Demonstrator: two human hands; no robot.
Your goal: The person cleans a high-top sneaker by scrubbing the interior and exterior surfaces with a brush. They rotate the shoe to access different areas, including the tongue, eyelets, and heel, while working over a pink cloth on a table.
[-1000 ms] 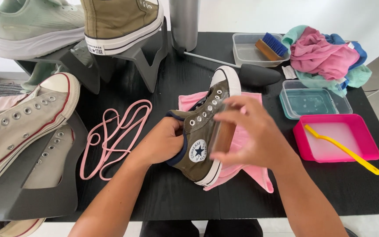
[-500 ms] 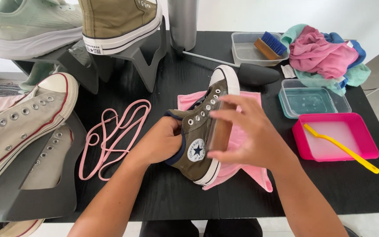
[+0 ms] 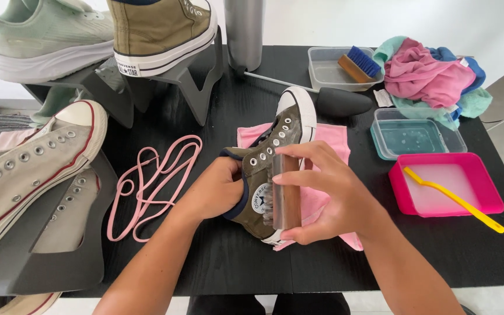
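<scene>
Black tabletop (image 3: 217, 111) carries loose pink laces (image 3: 147, 181) at left, then the left hand (image 3: 217, 189) buried in the collar of an olive high-top sneaker (image 3: 269, 163) lying on a pink cloth (image 3: 328, 143). Closed around a wooden brush (image 3: 285, 192), the right hand (image 3: 328, 195) presses it to the sneaker's side. A hard stroke could twist the shoe free, or an elbow could tip the pink tray (image 3: 444, 186) of liquid.

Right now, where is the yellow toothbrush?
In the head view the yellow toothbrush lies at the table's right side, slanting across the pink tray of cloudy liquid, just below the clear tub and right of the right hand.
</scene>
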